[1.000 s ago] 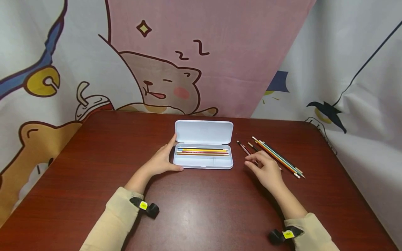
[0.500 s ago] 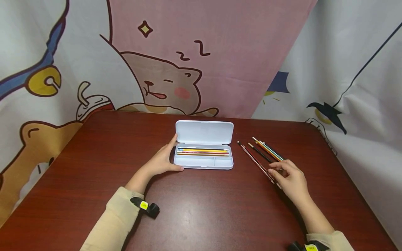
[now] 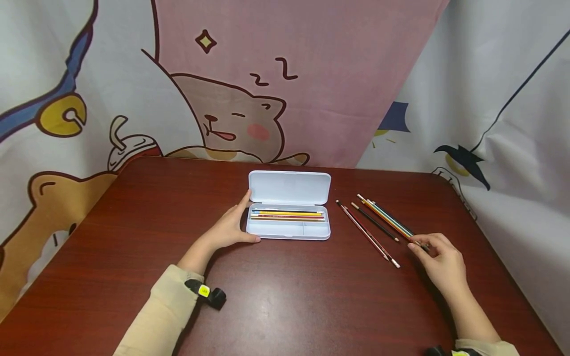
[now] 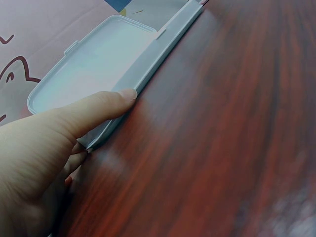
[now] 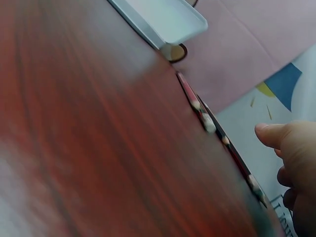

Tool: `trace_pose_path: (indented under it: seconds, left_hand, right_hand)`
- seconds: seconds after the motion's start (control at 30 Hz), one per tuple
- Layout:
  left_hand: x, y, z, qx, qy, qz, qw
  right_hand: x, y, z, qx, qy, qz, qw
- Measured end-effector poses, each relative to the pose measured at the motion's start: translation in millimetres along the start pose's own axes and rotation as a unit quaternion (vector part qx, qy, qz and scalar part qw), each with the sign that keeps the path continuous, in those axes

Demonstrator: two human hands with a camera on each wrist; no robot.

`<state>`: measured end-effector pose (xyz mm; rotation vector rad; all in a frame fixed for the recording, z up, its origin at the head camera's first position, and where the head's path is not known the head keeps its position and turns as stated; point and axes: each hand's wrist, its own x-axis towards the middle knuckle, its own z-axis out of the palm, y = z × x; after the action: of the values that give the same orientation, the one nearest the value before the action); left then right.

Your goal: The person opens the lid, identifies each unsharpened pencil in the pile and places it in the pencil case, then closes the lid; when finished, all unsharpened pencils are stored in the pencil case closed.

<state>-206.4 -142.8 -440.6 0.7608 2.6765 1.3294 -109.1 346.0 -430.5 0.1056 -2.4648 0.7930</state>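
A white pencil case (image 3: 276, 230) lies with its lid raised, and several pencils (image 3: 287, 214) sit in its back compartment. My left hand (image 3: 222, 230) holds the case's left end. In the left wrist view the thumb (image 4: 106, 106) lies along the front edge. My right hand (image 3: 445, 262) is over the near ends of a group of coloured pencils (image 3: 386, 214), hiding their tips. Its fingers are loosely bent. The thumb (image 5: 271, 133) appears apart from the pencils in the right wrist view. Left of that group lie a black pencil (image 3: 375, 222) and two reddish pencils (image 3: 366, 234).
The brown wooden table (image 3: 285, 296) carries the case and pencils. A cartoon-printed cloth (image 3: 338, 89) hangs behind the table's far edge and along its right side.
My right hand has moved right and toward me, from over the reddish pencils to the near ends of the coloured ones. The reddish and black pencils are uncovered. The left hand has stayed still.
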Motion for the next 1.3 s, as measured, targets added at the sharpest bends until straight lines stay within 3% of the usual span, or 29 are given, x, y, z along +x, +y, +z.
trace_pose_path:
  seconds: [0.27, 0.6, 0.8, 0.93, 1.07, 1.3]
  left_hand:
    - [-0.5, -0.4, 0.3, -0.001, -0.001, -0.002, 1.0]
    - [0.3, 0.8, -0.4, -0.003, 0.0, 0.009, 1.0]
    - [0.3, 0.6, -0.2, -0.005, 0.001, 0.005, 1.0]
    - [0.2, -0.3, -0.5, -0.001, 0.002, 0.005, 1.0]
    - [0.5, -1.1, -0.7, 0.004, 0.003, 0.007, 1.0]
    - [0.4, -2.0, -0.2, 0.003, 0.0, 0.003, 1.0]
  right_hand:
    - [0.5, 14.0, -10.1, -0.015, 0.019, 0.04, 0.9989]
    - [4.4, 13.5, -15.6, 0.019, 0.056, 0.078, 0.9952]
    - [9.0, 2.9, -15.8, 0.028, 0.059, 0.064, 0.9958]
    - [9.2, 5.4, -15.5, -0.012, 0.034, 0.066, 0.9972]
    - [7.1, 14.9, -16.9, -0.065, -0.015, 0.076, 0.9948]
    - [4.6, 26.2, -15.6, -0.101, -0.066, 0.081, 0.9894]
